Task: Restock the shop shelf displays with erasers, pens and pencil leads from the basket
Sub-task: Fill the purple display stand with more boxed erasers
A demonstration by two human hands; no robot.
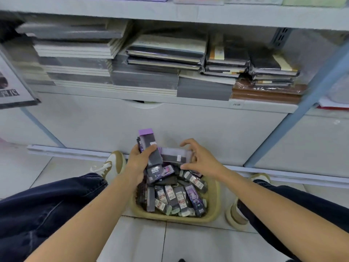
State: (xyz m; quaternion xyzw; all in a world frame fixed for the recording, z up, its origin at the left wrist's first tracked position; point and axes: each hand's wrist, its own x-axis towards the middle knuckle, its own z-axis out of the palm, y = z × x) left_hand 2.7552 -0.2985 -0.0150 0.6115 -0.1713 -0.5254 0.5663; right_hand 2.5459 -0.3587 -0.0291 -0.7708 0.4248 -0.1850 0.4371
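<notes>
You can reach the beige plastic basket [170,217] from above, between your dark-trousered knees [47,205]; your left hand [137,163] and the upright purple-capped dark box [149,146] it grips block its far-left corner; the white cabinet front [188,129] walls the far side.

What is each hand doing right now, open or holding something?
Left hand: grips an upright purple-topped box.
Right hand: open, fingers spread over a lying box.

basket [215,210]: pale yellow-tan
upright box [149,146]: purple top, dark grey front
packs in basket [175,197]: dark grey and purple, white labels
trousers [47,208]: dark blue
shoes [115,163]: tan and white
shelf [170,108]: white
</notes>
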